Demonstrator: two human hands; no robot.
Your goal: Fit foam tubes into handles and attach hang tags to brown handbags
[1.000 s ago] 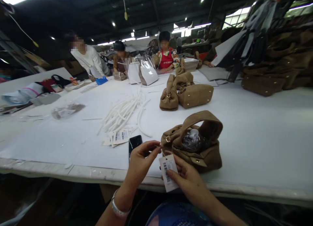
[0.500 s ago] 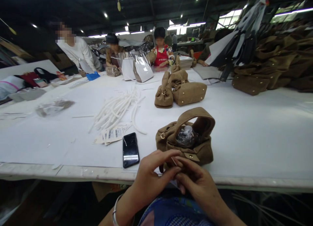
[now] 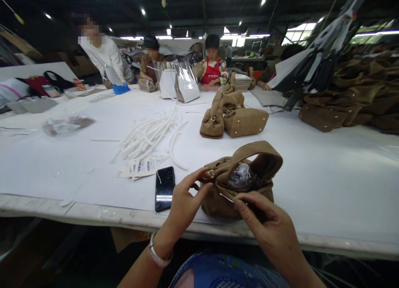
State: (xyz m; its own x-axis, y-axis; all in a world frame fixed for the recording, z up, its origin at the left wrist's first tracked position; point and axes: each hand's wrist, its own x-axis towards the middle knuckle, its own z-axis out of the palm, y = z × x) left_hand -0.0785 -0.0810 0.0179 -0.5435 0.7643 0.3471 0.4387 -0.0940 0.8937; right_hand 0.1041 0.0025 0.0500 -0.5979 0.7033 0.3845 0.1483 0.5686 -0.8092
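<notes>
A brown suede-like handbag (image 3: 218, 203) stands at the table's near edge, its handle up and clear plastic stuffing (image 3: 241, 176) in its opening. My left hand (image 3: 190, 196) pinches the bag's left end, thumb and forefinger around a small gold ring (image 3: 211, 173). In front of the bag, my right hand (image 3: 269, 221) is closed, thumb and forefinger pinching a thin white string (image 3: 227, 197) that runs toward the ring. Whether the string passes through the ring I cannot tell. A black phone (image 3: 165, 188) lies left of the bag, beside printed barcode tags (image 3: 145, 167).
White flexible tubes (image 3: 146, 136) lie in a heap beyond the tags. More brown handbags (image 3: 246, 122) stand farther back, and a large pile of them (image 3: 358, 84) is on the right. Co-workers (image 3: 107, 57) are across the white table (image 3: 327, 188).
My hands were together in front of the bag and have moved apart. The left reached up to the ring; the right moved right with the string.
</notes>
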